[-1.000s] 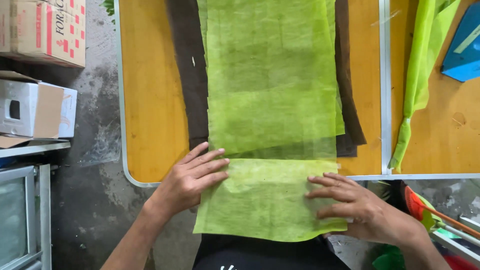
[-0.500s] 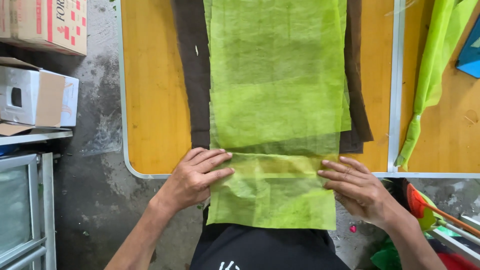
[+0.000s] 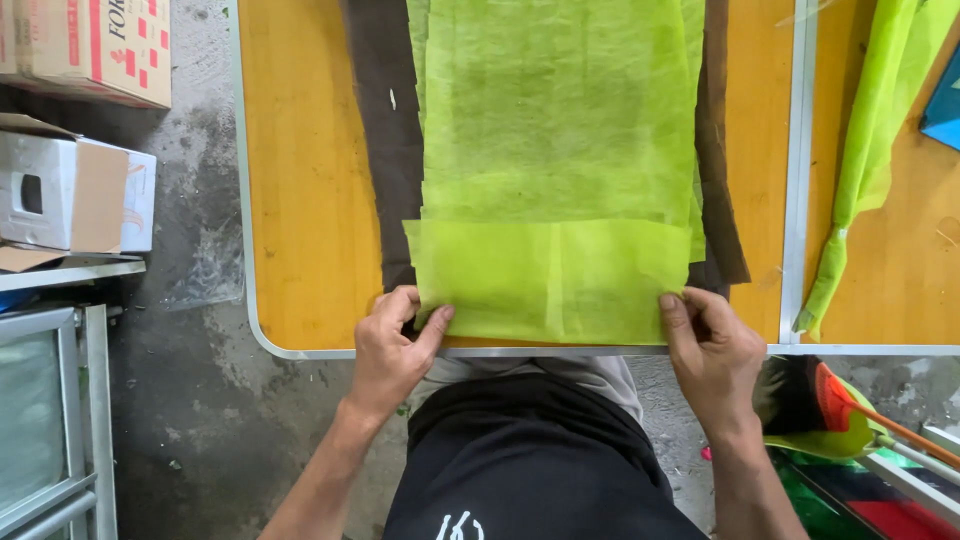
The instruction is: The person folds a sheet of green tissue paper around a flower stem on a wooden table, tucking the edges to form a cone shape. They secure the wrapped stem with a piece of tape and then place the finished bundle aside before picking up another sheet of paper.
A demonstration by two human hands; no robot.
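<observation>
Together, our left hand (image 3: 390, 345) and right hand (image 3: 712, 350) pinch the near corners of the green fabric sheet (image 3: 555, 180), each grip closed on its folded lower edge (image 3: 550, 285), thumbs on top. The fold lies along the near rim of the orange surface (image 3: 300, 200), likely held at both ends so that the crease stays straight and square. Under the sheet lies a dark brown cloth (image 3: 385, 130), which shows at both sides. A second green strip (image 3: 865, 150) drapes on the neighbouring surface. Off to the left sit two cardboard boxes (image 3: 85, 45); we cannot see what they hold.
</observation>
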